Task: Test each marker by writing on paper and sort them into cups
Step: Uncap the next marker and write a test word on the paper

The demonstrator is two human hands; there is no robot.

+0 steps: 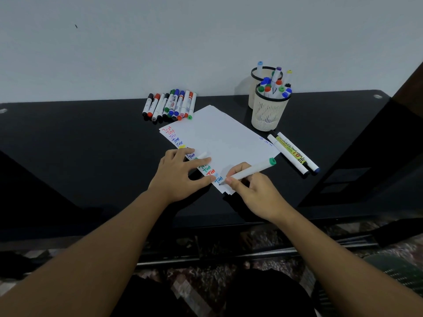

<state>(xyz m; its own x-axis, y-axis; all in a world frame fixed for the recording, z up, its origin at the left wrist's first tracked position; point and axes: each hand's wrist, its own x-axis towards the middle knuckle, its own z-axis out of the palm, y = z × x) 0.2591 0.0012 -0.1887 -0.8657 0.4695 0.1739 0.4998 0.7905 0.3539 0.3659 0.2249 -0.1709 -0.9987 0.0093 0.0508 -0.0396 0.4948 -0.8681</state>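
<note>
My right hand [251, 191] pinches a white marker [249, 171] in a writing grip, long axis running diagonal: tip down-left touching the paper [219, 138] at its near corner, green end [272, 161] pointing up-right. My left hand [180, 172] lies flat on the paper's left edge, fingers spread; a white cap-like piece [202, 155] sits by the fingertips, possibly held, I can't tell. Loose markers [170, 105] lie beyond, two cups [267, 110] far right, three markers [295, 154] beside them.

A black glossy table [91, 143] stands against a pale wall [160, 42] — patterned floor [217, 259] below
</note>
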